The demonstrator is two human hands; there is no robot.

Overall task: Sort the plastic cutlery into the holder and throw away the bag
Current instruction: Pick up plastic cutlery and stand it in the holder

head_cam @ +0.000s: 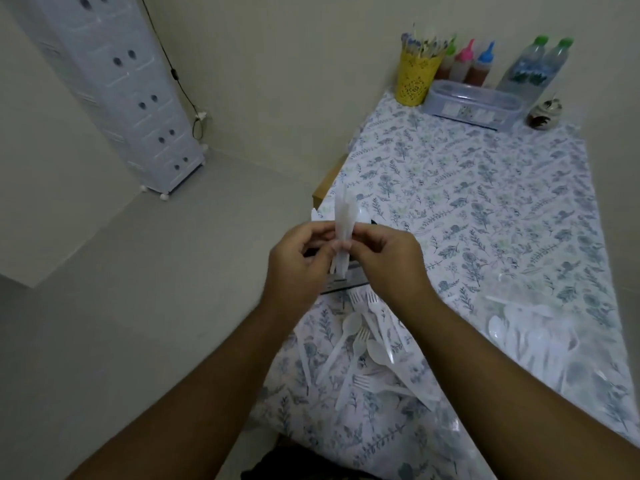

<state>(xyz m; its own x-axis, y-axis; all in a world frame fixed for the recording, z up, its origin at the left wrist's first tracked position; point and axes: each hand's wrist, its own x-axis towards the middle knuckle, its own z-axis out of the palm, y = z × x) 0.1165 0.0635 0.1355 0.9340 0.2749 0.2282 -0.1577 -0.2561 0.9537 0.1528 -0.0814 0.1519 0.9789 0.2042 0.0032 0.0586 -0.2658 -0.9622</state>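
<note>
My left hand (298, 268) and my right hand (388, 261) meet above the table's near left edge, both pinching an upright bundle of white plastic knives (343, 220). Directly beneath the hands sits the cutlery holder (346, 280), mostly hidden. A loose pile of white forks, spoons and knives (363, 351) lies on the floral tablecloth (467, 188) just below my hands. To the right rests the clear plastic bag (533, 327) with several spoons still inside.
At the far end of the table stand a yellow perforated cup (415, 77) of sticks, three sauce bottles (465, 64), two water bottles (533, 67), a clear lidded box (474, 103) and a small jar (544, 114). A white drawer tower (121, 95) stands on the floor at left.
</note>
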